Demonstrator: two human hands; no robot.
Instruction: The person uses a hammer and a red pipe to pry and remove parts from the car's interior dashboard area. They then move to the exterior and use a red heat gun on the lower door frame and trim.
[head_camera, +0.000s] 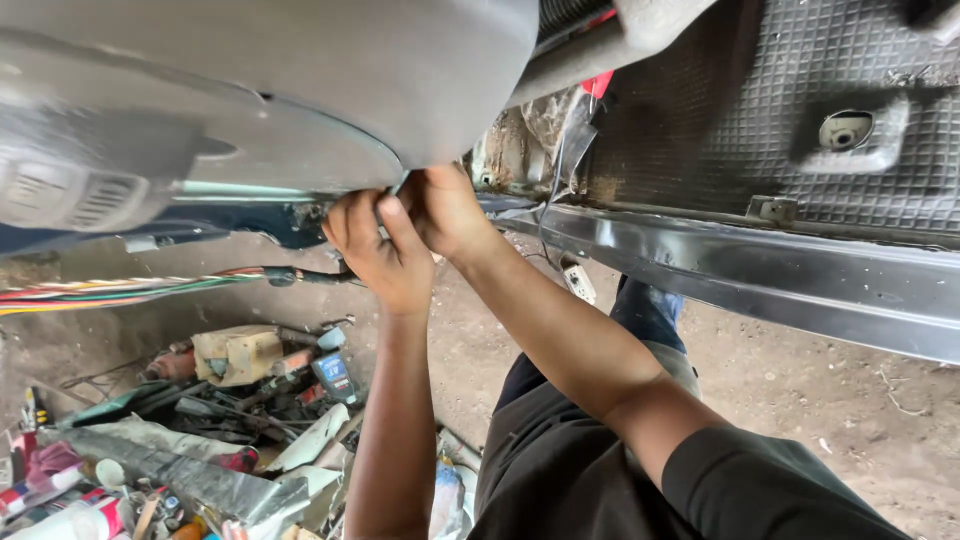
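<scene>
My left hand (378, 252) and my right hand (447, 208) are raised side by side, touching each other, at the lower edge of a grey plastic panel (300, 90). Both have their fingers curled up against that edge; whatever lies inside the fingers is hidden. A bundle of coloured wires (120, 290) runs in from the left, turns into a black sheath (300, 275) and ends just behind my left hand. My right forearm crosses in front of the black metal door sill (760, 275).
A black ribbed floor mat (720, 110) with a grey bracket (850, 130) lies above the sill. Below left, a heap of tools, rags, cans and a handheld meter (335, 375) covers the dirt ground (800, 390). My knee in blue trousers (650, 310) is under the sill.
</scene>
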